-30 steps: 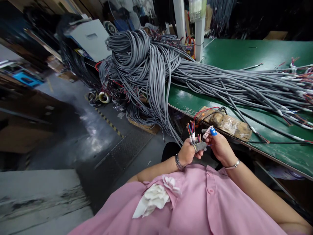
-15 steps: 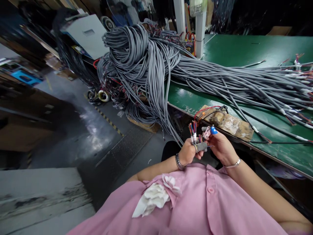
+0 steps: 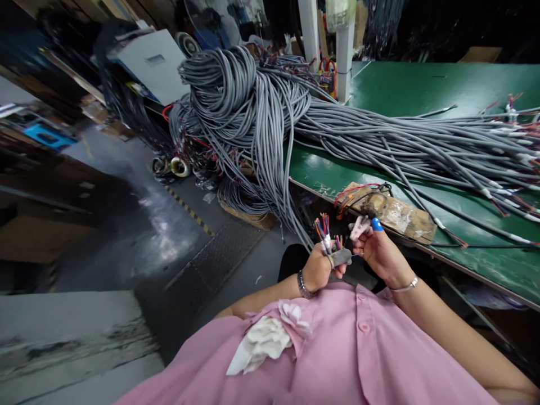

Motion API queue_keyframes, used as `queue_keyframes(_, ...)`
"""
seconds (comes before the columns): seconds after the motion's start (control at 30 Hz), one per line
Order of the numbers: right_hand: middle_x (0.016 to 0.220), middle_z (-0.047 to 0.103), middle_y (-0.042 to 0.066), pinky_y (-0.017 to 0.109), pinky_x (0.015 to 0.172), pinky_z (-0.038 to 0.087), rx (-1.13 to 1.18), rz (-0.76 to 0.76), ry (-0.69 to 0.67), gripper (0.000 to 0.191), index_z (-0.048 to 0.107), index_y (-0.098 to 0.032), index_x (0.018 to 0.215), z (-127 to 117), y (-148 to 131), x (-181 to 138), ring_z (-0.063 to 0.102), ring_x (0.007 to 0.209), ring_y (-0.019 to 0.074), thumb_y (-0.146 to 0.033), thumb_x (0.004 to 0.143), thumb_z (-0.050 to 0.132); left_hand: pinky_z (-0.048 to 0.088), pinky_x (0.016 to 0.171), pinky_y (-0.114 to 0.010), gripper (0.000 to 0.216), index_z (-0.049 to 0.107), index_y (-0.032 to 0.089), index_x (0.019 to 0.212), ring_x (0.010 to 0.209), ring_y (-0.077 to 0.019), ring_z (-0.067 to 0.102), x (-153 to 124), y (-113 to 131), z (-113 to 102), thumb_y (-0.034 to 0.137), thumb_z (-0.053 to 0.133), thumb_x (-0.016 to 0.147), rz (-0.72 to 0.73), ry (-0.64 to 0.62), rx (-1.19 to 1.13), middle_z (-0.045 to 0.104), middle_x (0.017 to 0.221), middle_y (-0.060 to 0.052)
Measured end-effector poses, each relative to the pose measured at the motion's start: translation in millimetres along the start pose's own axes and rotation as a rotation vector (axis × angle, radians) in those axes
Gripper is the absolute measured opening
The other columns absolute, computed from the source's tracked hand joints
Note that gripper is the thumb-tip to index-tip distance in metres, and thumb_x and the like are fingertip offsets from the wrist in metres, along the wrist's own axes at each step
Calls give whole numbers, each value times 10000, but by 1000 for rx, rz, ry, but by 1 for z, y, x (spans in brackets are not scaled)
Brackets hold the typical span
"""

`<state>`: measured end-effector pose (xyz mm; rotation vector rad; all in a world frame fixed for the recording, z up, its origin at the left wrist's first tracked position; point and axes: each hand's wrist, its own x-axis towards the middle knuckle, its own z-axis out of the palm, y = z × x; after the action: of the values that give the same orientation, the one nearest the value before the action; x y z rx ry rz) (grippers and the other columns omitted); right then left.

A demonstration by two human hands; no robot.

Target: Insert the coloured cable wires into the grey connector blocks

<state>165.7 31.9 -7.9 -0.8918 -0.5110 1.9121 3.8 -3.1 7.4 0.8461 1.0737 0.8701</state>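
My left hand (image 3: 317,271) is closed around the ends of grey cables, with bundles of thin coloured wires (image 3: 323,229) standing up from white wrapped collars. A grey cover sits on its thumb (image 3: 340,258), which presses across the cables. Just to the right, my right hand (image 3: 385,257) has its fingers bent together and wears a blue cover on the thumb (image 3: 377,225). A pale pinkish piece (image 3: 360,228) shows at its fingertips; whether it is held or wrapped on a finger I cannot tell. A thin wire end (image 3: 356,255) shows between the hands.
A large heap of grey cables (image 3: 270,124) lies along the green table (image 3: 426,84) and hangs over its edge. At the table's front edge lies a taped wooden block (image 3: 399,216) with red and black leads. A white box (image 3: 154,64) stands at the back left.
My left hand has shifted slightly left with the cable ends. My right hand has moved slightly right, so the gap between the hands is wider.
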Motion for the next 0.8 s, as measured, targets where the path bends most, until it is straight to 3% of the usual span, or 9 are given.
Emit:
queue_keyframes(0.17, 759, 650, 32, 243, 556, 461, -49, 12, -19, 411, 661, -212, 817, -1, -6, 2, 538, 592, 124, -614, 779, 585, 409, 398, -207, 385, 595, 137, 713, 394, -81, 504, -4, 2, 0, 507, 698, 701, 133, 115, 45, 575, 513, 15)
queue_keyframes(0.37, 717, 630, 25, 238, 558, 461, -114, -77, 5, 371, 668, -194, 791, 2, -4, 3, 526, 582, 114, -562, 789, 614, 392, 403, -193, 355, 580, 148, 726, 414, -77, 522, -1, 8, 4, 490, 674, 739, 253, 197, 103, 594, 547, 15)
queue_keyframes(0.8, 728, 643, 1, 209, 596, 466, 11, -140, 58, 286, 689, -210, 821, 2, 7, 9, 565, 656, 109, -491, 766, 686, 406, 405, -192, 381, 566, 135, 680, 404, -78, 507, 9, 0, 8, 495, 671, 742, 275, 231, 200, 574, 519, 5)
